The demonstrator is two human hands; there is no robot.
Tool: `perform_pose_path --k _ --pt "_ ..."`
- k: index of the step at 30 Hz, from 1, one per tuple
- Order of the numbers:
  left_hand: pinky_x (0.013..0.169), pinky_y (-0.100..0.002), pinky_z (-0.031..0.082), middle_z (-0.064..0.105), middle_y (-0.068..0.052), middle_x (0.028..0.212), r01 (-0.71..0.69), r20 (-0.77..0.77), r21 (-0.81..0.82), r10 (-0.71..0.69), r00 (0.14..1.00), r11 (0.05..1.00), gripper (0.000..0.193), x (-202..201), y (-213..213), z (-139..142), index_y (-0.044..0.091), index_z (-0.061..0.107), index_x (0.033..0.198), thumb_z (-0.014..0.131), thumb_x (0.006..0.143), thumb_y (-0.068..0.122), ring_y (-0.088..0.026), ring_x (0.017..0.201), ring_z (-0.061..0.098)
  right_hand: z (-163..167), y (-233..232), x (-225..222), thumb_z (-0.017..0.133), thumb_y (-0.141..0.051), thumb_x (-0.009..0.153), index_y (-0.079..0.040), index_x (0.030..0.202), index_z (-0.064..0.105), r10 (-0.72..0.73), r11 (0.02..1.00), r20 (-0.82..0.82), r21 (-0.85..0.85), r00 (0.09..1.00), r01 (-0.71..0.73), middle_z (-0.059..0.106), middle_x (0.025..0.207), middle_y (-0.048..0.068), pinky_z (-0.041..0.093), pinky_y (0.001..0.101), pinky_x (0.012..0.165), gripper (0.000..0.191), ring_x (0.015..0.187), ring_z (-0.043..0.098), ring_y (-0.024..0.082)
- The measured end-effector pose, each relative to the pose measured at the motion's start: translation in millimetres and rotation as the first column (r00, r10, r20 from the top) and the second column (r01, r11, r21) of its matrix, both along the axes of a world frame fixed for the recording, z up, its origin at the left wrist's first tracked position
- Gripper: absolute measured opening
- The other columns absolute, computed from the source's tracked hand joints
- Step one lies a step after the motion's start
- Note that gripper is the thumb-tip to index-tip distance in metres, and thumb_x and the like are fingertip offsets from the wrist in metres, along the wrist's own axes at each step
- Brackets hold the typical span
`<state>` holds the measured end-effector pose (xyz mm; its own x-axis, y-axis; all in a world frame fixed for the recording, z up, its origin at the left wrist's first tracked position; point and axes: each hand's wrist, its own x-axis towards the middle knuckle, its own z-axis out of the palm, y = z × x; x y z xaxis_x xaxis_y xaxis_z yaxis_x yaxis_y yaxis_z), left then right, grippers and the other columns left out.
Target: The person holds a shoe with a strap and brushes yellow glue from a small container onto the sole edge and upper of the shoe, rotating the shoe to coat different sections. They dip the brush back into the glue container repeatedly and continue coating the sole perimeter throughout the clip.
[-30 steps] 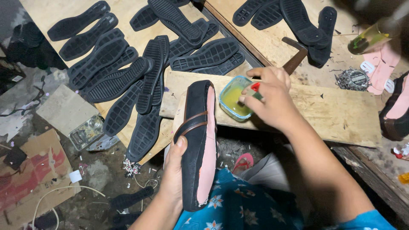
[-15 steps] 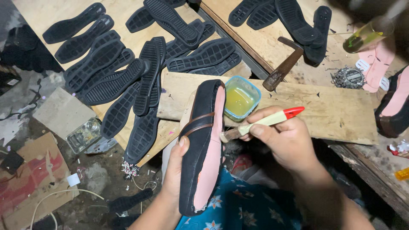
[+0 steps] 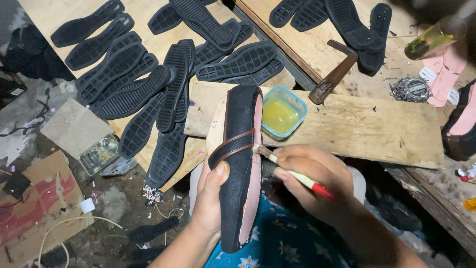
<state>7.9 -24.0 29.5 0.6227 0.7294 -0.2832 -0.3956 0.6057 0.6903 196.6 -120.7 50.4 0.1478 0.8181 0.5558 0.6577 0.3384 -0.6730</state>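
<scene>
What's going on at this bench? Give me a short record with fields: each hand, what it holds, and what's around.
Left hand: grips a black shoe upper with a brown strap, pink lining showing.
Right hand: holds a brush with a red-tipped handle, bristles against the shoe's edge.
Glue: yellow liquid in a small blue tub on a wooden board.
Nearby: hammer; many black rubber soles.

Matt black suede-like cloth shoe upper (image 3: 238, 168), glossy brown strap (image 3: 233, 146); ribbed black rubber soles (image 3: 144, 89); rough bare wooden plank (image 3: 367, 126).
</scene>
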Motion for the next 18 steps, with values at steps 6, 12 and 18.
perform_pose_path --k 6,12,18 --pt "0.087 -0.031 0.053 0.063 -0.01 0.12 -0.019 -0.007 0.002 0.019 1.0 1.0 0.061 1.2 -1.3 -2.9 0.004 0.052 0.141 0.064 0.093 0.039 -0.016 0.103 0.062 -4.5 -1.6 -7.2 0.077 -0.006 0.088 -0.003 0.108 0.063 -0.162 0.983 -0.093 -0.096 0.982 0.153 0.074 0.106 0.015 0.063 0.0318 0.079 0.025 0.094 0.076 0.021" --pt "0.091 -0.033 0.053 0.061 -0.01 0.121 -0.049 -0.014 0.025 0.049 0.999 0.998 0.066 3.0 -1.7 -6.6 0.008 0.045 0.145 0.068 0.09 0.037 -0.017 0.107 0.061 -15.8 -5.6 -15.6 0.078 -0.009 0.088 0.0 0.108 0.063 -0.209 0.974 -0.033 -0.091 0.977 0.205 0.074 0.103 0.017 0.064 0.0298 0.079 0.027 0.092 0.077 0.023" --pt "0.09 -0.033 0.053 0.06 -0.009 0.122 -0.071 -0.006 0.023 0.071 0.997 0.997 0.067 3.4 -1.7 -10.8 0.009 0.043 0.146 0.069 0.09 0.034 -0.016 0.106 0.06 -16.3 -5.9 -19.1 0.077 -0.008 0.09 0.0 0.11 0.063 -0.184 0.982 -0.077 -0.044 0.98 0.181 0.074 0.105 0.019 0.064 0.0308 0.08 0.025 0.093 0.077 0.023"
